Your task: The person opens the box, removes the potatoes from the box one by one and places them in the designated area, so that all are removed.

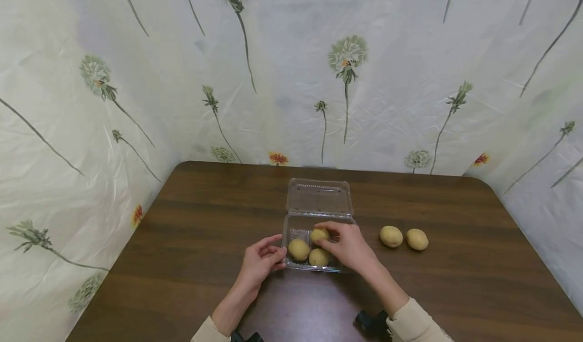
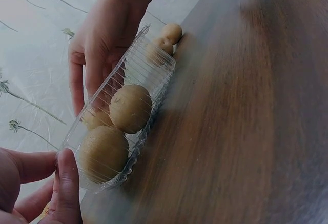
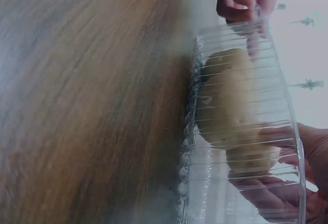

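Observation:
A clear plastic clamshell container [image 1: 337,265] sits on the table with its lid [image 1: 319,196] folded back. At its left side, my left hand [image 1: 260,261] pinches the rim between thumb and fingers. My right hand [image 1: 349,245] reaches over the right part of the container and grips a potato [image 1: 320,236] inside it, at the back. Two more potatoes lie in the front, one at the left [image 1: 298,250] and one beside it [image 1: 319,257]. Through the ribbed wall in the right wrist view, the right fingers [image 3: 261,193] show around the gripped potato [image 3: 251,158].
Two loose potatoes, one nearer [image 1: 391,236] and one farther right [image 1: 417,239], lie to the right of the container on the dark wooden table [image 1: 205,215]. A flower-printed sheet [image 1: 291,69] hangs behind the table and along its sides.

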### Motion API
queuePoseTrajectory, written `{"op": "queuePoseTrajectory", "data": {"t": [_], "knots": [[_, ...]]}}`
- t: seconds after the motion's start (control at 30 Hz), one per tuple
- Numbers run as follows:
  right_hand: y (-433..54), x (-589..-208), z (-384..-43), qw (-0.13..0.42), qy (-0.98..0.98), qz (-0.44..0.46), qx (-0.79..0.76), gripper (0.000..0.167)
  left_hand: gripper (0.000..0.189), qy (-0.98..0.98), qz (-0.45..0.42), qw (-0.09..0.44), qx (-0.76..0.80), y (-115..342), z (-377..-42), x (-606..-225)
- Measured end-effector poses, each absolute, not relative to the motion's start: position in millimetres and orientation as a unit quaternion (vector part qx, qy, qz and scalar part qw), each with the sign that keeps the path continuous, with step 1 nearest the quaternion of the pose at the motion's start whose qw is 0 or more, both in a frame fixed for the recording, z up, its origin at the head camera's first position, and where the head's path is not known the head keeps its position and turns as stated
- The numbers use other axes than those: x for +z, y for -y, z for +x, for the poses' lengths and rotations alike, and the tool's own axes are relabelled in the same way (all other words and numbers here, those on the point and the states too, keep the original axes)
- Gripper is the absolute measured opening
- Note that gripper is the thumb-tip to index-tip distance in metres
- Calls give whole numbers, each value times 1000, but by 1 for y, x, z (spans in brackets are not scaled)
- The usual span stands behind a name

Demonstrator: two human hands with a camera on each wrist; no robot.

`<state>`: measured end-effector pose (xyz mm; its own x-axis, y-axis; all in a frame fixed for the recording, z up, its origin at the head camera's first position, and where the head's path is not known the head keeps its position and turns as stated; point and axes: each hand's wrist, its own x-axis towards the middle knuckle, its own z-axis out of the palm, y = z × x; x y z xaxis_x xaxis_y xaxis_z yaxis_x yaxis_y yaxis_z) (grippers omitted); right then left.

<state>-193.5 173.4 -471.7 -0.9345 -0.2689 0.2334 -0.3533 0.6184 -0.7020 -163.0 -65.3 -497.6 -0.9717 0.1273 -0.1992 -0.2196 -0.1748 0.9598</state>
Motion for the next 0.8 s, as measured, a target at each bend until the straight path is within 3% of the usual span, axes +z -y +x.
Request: {"op": "queuePoseTrajectory", "data": {"t": [0.8], "knots": [[-186, -466, -183, 58, 855, 145, 494, 34, 43, -635, -37, 115, 763, 65, -164, -497]]}}
